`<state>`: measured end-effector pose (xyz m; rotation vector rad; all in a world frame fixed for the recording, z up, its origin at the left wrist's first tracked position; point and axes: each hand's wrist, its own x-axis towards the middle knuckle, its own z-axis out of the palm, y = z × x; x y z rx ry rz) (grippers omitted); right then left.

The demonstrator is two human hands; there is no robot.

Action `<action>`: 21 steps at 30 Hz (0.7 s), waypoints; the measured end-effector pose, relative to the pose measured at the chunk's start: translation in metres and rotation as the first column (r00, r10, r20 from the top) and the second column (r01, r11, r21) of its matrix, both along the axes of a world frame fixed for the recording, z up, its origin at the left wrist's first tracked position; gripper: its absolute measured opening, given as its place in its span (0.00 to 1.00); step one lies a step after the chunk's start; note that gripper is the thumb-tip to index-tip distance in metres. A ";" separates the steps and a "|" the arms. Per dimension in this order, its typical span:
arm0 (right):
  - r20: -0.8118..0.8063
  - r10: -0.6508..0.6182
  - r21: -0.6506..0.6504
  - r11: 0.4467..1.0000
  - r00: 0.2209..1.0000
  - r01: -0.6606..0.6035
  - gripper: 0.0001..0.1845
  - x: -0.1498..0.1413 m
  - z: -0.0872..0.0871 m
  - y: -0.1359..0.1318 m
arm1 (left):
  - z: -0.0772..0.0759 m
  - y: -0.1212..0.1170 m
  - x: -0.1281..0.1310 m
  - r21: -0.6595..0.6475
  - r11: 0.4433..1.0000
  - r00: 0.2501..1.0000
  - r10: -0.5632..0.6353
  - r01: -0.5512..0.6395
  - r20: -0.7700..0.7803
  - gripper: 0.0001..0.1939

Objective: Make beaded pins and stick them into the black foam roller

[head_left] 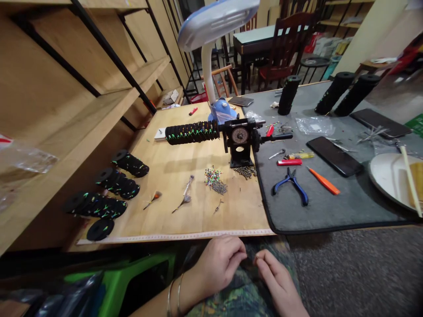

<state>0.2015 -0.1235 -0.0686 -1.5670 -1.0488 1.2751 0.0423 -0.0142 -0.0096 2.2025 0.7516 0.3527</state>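
Low over the lap, just below the table's front edge, my left hand point(220, 262) has its thumb and fingers pinched together; whatever lies in the pinch is too small to make out. A short gap to the right, my right hand point(276, 277) pinches in the same way, its grip likewise unreadable. On the table ahead stands a black hand-cranked winder point(240, 138) with a roll of black foam discs point(191, 133) wound with green strands. Nearer lie a heap of coloured beads point(212, 176), small metal pieces point(220, 188), and feathered hooks point(185, 200).
Black foam rolls point(102, 204) line the left edge beside a shelf point(139, 92). A desk lamp point(211, 26) rises behind the winder. The grey mat point(291, 220) holds blue pliers point(291, 186), an orange knife point(324, 180), a phone point(334, 155) and a white plate point(383, 176).
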 end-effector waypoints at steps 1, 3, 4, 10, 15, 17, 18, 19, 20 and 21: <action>-0.006 0.006 -0.002 1.000 1.000 -0.006 0.20 0.000 -0.001 -0.001 | 0.000 0.000 0.001 0.001 1.000 1.000 -0.001 0.001 0.003 0.07; -0.018 0.009 -0.004 1.000 1.000 -0.009 0.19 0.001 -0.003 -0.003 | -0.001 0.000 0.002 -0.001 1.000 1.000 -0.004 0.004 0.003 0.07; -0.021 0.008 -0.006 1.000 1.000 -0.009 0.19 0.001 -0.003 -0.004 | -0.001 0.000 0.003 -0.004 1.000 1.000 -0.006 0.006 0.000 0.07; 0.017 0.004 -0.007 1.000 1.000 -0.004 0.19 0.002 -0.010 -0.005 | -0.004 -0.002 0.004 0.011 1.000 0.999 -0.018 0.018 -0.028 0.06; 0.197 0.008 0.044 0.999 0.980 -0.017 0.18 0.008 -0.013 -0.013 | -0.001 -0.001 0.005 -0.010 1.000 0.999 -0.023 0.022 -0.026 0.07; 0.332 0.012 0.139 0.988 0.943 -0.061 0.15 0.017 -0.006 -0.016 | 0.003 0.000 0.002 -0.031 1.000 1.000 0.007 -0.007 -0.005 0.07; 0.402 -0.001 0.205 0.975 0.916 -0.089 0.13 0.022 -0.001 -0.016 | 0.006 0.000 -0.001 -0.045 0.998 0.999 0.033 -0.033 0.013 0.07; 0.470 -0.022 0.267 0.957 0.882 -0.118 0.10 0.028 0.005 -0.014 | 0.009 0.001 -0.004 -0.064 0.996 0.997 0.072 -0.070 0.034 0.07; 0.533 -0.063 0.331 0.933 0.844 -0.140 0.09 0.034 0.013 -0.010 | 0.012 0.001 -0.008 -0.091 0.989 0.990 0.126 -0.120 0.059 0.07; 0.583 -0.084 0.381 0.907 0.808 -0.181 0.09 0.038 0.020 -0.003 | 0.015 0.002 -0.012 -0.130 0.973 0.976 0.201 -0.189 0.088 0.08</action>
